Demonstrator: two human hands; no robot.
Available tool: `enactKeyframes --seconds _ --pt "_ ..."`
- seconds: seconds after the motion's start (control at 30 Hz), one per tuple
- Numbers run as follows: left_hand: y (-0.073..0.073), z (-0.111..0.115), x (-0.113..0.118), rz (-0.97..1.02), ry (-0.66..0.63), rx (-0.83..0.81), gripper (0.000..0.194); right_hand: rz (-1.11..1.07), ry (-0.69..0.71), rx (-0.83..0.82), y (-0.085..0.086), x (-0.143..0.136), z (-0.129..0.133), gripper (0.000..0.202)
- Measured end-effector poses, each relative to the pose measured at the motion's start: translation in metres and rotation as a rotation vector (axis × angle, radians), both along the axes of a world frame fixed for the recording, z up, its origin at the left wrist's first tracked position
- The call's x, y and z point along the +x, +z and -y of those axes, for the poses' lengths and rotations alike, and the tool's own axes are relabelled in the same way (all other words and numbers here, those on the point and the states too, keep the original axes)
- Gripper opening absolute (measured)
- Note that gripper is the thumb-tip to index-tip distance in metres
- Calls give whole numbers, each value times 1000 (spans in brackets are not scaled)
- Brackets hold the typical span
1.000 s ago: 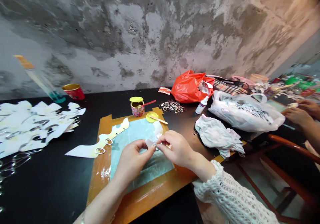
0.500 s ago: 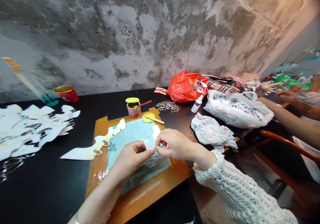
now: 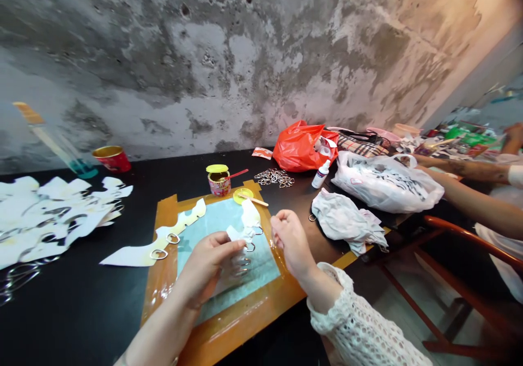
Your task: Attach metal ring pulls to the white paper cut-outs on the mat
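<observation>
My left hand (image 3: 210,265) is closed, pinching a white cutout strip (image 3: 250,219) with notched edges. Several metal rings (image 3: 250,247) hang along this strip, partly hidden behind my fingers. Just to its right, my right hand (image 3: 291,241) is held up apart from the strip with curled fingers; whether anything is between them is hidden. Under both hands lies a board edged in brown tape (image 3: 245,336) with a pale blue-green sheet (image 3: 245,295). On the board's left side rests another white cutout strip (image 3: 180,225) with two metal rings on it.
Behind the board stand a small open tin (image 3: 219,183), a yellow lid (image 3: 243,195) with a wooden stick, and a pile of rings (image 3: 274,177). A bottle (image 3: 321,174), cloth (image 3: 347,219) and plastic bags (image 3: 388,183) are right; stacked cutouts (image 3: 53,208) left. A co-worker's arm (image 3: 469,194) reaches in.
My right hand has drawn away from the strip to the right. The strip in my left hand now shows more fully, with its rings visible.
</observation>
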State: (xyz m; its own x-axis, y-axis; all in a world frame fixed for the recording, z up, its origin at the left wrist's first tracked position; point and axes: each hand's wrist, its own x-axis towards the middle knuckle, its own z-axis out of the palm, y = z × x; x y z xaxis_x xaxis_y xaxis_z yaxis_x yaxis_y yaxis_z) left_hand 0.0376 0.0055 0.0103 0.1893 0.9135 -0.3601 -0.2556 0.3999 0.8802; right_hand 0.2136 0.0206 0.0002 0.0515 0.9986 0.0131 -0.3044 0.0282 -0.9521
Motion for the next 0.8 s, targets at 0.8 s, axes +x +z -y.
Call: enactKeyframes --seconds 0.8 --pt "6 2 3 -11 0 48 29 -40 286 -188 -8 -22 5 39"
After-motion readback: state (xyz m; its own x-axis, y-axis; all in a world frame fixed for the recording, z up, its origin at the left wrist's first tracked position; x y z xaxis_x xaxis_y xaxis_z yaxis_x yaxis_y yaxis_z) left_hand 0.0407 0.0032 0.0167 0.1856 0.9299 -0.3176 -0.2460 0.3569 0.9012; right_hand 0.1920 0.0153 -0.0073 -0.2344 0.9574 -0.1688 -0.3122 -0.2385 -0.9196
